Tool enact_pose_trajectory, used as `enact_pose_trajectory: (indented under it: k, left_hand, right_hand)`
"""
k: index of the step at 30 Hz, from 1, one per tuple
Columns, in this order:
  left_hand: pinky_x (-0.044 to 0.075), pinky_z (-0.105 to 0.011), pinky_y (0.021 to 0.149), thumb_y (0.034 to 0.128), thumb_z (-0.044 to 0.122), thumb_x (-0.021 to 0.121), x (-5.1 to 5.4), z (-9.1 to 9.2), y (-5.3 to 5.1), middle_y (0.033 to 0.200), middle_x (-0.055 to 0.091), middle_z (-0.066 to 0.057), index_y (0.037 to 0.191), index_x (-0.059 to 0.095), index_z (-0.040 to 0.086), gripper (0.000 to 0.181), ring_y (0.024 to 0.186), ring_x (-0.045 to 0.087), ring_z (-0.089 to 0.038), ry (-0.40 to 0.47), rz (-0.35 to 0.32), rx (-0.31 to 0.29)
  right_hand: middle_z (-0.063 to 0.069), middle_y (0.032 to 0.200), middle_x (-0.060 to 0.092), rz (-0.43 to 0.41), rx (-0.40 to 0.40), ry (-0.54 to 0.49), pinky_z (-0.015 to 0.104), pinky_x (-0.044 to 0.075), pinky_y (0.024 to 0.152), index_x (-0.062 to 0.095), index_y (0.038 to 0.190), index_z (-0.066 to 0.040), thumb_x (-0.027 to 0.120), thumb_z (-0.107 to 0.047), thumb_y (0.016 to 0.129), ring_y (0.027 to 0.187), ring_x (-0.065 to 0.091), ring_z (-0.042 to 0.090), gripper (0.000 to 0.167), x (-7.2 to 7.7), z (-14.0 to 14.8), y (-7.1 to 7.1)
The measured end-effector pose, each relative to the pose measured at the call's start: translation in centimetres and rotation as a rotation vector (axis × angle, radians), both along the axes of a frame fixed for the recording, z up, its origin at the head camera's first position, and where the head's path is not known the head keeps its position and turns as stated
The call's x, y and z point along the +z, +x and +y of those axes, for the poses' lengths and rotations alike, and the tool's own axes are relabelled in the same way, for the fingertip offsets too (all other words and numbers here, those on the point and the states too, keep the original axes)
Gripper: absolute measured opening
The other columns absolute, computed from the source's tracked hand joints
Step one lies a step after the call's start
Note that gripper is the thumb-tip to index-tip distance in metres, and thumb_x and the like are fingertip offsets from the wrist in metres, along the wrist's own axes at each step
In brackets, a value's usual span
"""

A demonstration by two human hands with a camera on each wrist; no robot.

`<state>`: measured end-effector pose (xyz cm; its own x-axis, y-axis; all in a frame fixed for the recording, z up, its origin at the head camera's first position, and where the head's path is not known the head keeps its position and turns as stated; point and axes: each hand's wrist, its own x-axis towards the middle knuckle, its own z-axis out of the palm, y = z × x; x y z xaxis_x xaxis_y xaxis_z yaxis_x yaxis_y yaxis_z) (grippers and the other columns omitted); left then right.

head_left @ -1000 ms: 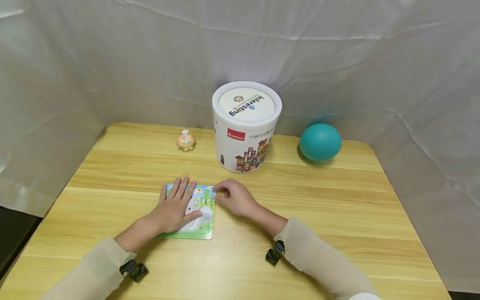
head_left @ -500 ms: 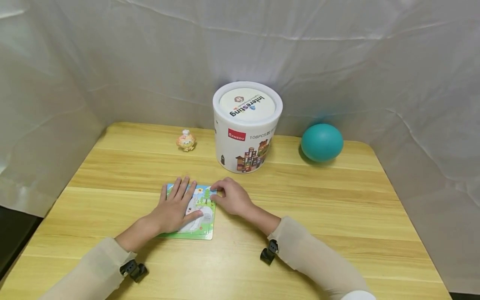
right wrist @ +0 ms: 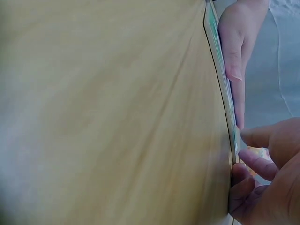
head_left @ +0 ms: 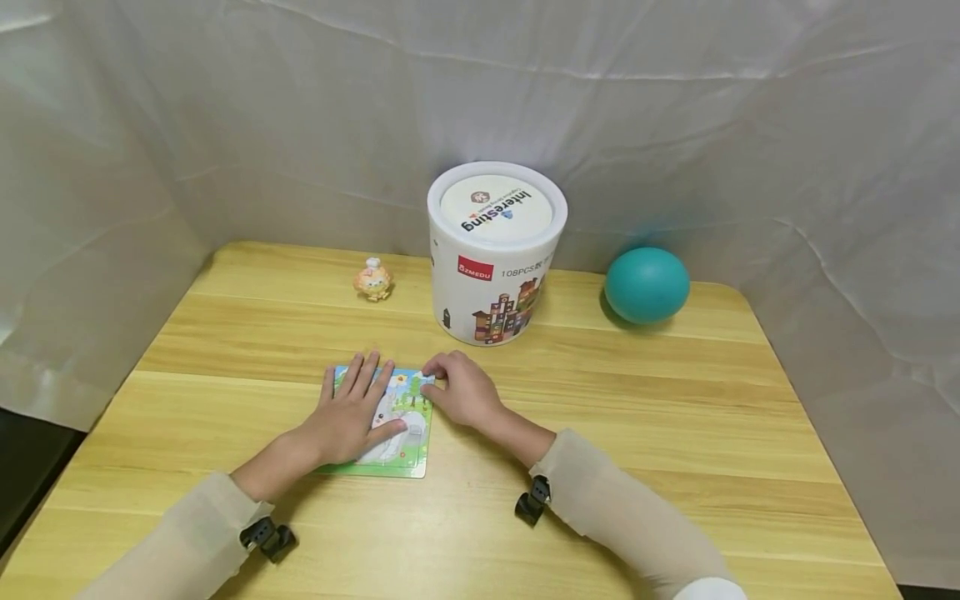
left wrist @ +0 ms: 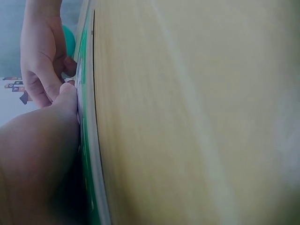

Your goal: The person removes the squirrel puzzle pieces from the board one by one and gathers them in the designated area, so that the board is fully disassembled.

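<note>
Item under inspection: the picture board (head_left: pixel 415 452), lying flat on the tabletop (head_left: pixel 637 433) left of centre in the lower half of the frame.

Left hand (head_left: pixel 348 421): laid flat across the board's left portion, fingers spread, gripping nothing.

Right hand (head_left: pixel 467 392): at the board's upper right corner, fingers bent, thumb and forefinger tips at the edge with a gap between them. Whether they pinch a piece or only touch the corner cannot be told.

Progress: the exposed picture, with rabbit, trees and grass, reads as continuous, so the work is judged well advanced. The area under the left hand could not be checked. What is left, in this judgement, is settling the upper right corner.

Surroundings: a white bucket (head_left: pixel 491 275) at upper centre, a small figurine (head_left: pixel 372 281) to its left and a teal ball (head_left: pixel 647 285) to its right.
</note>
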<state>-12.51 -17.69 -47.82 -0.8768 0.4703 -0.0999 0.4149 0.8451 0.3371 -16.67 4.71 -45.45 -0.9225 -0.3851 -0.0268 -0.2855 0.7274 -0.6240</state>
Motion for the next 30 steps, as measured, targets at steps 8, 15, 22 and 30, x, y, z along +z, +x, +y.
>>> enact_pose_trajectory:
  k: [8, 15, 22, 30]
  left_hand:
    - [-0.005, -0.074, 0.113, 0.1020, 0.063, 0.045, -0.1, 0.0, -0.1, 0.169, -0.006, -0.023, 0.164, 0.008, 0.003, 0.093, 0.154, -0.007, -0.045, -0.004, 0.003, 0.004]
    - [-0.005, -0.075, 0.113, 0.1017, 0.064, 0.045, -0.1, -0.1, -0.1, 0.169, -0.005, -0.023, 0.164, 0.008, 0.003, 0.094, 0.154, -0.007, -0.045, -0.002, 0.003, 0.007]
    - [-0.005, -0.074, 0.113, 0.1018, 0.064, 0.044, -0.2, 0.0, -0.1, 0.169, -0.007, -0.022, 0.164, 0.007, 0.003, 0.094, 0.154, -0.008, -0.045, -0.004, -0.005, 0.005]
    - [-0.005, -0.074, 0.113, 0.1019, 0.064, 0.044, 0.0, 0.0, 0.0, 0.169, -0.006, -0.023, 0.164, 0.008, 0.003, 0.094, 0.154, -0.007, -0.045, -0.002, -0.004, 0.007]
  right_hand:
    - [-0.001, 0.096, 0.059, -0.018, -0.022, 0.014, 0.029, 0.049, 0.077, 0.075, 0.106, -0.011, 0.077, -0.021, 0.093, 0.087, 0.055, 0.013, 0.016, 0.2, -0.4, -0.1]
    - [-0.001, 0.096, 0.058, -0.040, -0.025, -0.010, 0.030, 0.049, 0.078, 0.073, 0.096, -0.012, 0.075, -0.018, 0.094, 0.087, 0.054, 0.013, 0.007, 0.1, -0.9, -0.1]
    - [-0.003, 0.078, 0.058, 0.003, -0.048, 0.021, 0.023, 0.044, 0.060, 0.072, 0.094, -0.010, 0.073, -0.013, 0.095, 0.069, 0.053, 0.011, 0.004, -0.1, -1.2, -0.7]
    - [-0.003, 0.078, 0.065, -0.010, -0.043, 0.088, 0.024, 0.049, 0.060, 0.071, 0.090, -0.010, 0.066, -0.012, 0.099, 0.068, 0.058, 0.010, 0.010, 0.0, -1.5, -1.2]
